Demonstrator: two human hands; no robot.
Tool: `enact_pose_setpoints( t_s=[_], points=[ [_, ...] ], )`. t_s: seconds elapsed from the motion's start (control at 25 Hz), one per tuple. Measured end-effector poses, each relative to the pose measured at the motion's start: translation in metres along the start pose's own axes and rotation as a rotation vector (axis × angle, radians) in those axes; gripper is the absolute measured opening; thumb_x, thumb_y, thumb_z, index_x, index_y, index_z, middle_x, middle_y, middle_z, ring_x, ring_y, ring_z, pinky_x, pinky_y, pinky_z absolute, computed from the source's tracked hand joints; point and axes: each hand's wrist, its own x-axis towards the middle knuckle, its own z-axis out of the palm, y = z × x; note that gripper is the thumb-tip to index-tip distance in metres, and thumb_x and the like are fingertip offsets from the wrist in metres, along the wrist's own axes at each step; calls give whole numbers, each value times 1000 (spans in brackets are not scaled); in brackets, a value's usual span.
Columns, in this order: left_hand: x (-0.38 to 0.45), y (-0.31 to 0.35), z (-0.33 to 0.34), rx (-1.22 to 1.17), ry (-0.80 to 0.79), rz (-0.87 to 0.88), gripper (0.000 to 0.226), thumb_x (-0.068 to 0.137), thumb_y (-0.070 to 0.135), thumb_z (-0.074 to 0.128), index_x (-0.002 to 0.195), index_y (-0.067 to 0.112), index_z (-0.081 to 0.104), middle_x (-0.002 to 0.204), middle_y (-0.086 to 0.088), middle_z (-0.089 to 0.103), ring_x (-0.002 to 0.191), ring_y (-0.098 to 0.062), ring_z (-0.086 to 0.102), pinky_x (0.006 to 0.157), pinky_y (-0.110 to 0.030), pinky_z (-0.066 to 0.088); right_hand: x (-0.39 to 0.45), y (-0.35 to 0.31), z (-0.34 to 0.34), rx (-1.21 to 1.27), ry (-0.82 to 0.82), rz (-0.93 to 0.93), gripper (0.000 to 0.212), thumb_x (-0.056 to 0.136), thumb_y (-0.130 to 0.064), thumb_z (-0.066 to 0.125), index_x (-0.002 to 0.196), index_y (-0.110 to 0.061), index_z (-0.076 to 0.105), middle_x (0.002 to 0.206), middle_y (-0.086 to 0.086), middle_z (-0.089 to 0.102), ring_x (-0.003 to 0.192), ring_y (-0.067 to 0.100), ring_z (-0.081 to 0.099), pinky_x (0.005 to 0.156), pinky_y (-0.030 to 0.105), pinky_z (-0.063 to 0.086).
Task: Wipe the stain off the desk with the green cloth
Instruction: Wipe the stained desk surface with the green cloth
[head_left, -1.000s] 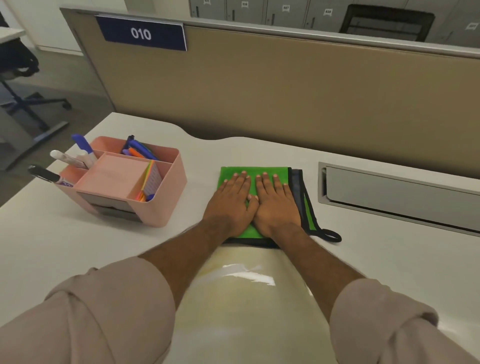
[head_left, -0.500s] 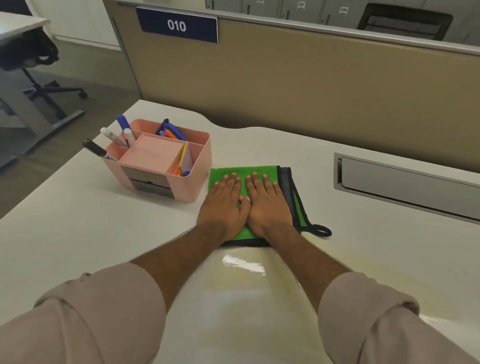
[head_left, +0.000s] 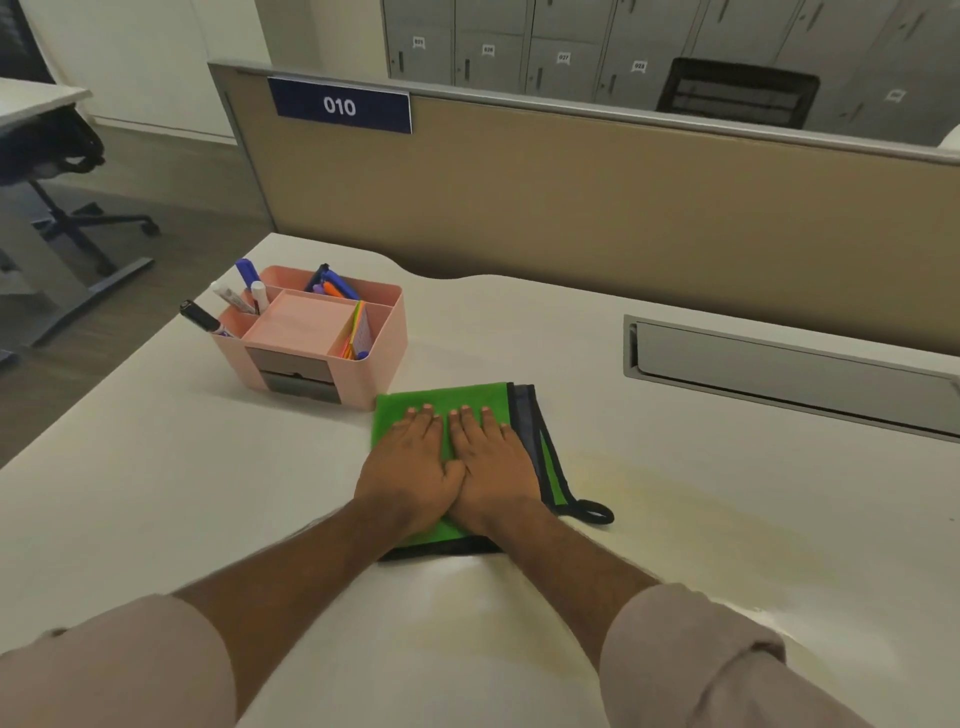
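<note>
A folded green cloth with a dark grey edge and a black loop lies flat on the white desk. My left hand and my right hand press flat on it side by side, thumbs touching and fingers pointing away from me. The hands cover most of the cloth. A faint yellowish wet stain spreads on the desk to the right of the cloth and toward me, with a shiny patch just below the cloth's near edge.
A pink desk organiser with pens and markers stands just left of and behind the cloth, its front corner almost touching it. A grey cable tray lid is set into the desk at the right. A tan partition closes the back.
Both hands have slid the cloth left and slightly toward me, from a gap beside the organiser to its front right corner. The camera has tilted up.
</note>
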Motion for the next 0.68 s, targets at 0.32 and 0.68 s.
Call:
enact_pose_setpoints(
  t_s=[0.32,0.68],
  points=[
    [24,2,5,-5,44,24,76,87,49,18,155,16,12,165,-3,7,151,-18,3,121,-35,-4,19,21,7,20,98,19,82,88,-50,34,155,-14,4,164,10,1,151,25,-6,123,43,-3],
    [10,-3,1,-10,13,113,66,97,41,31,155,14,12,165,-4,7,151,-17,4,122,-34,-1,3,7,10,43,121,90,80,87,-54,26,155,-17,6,164,8,4,151,23,-1,122,40,-3]
  ],
)
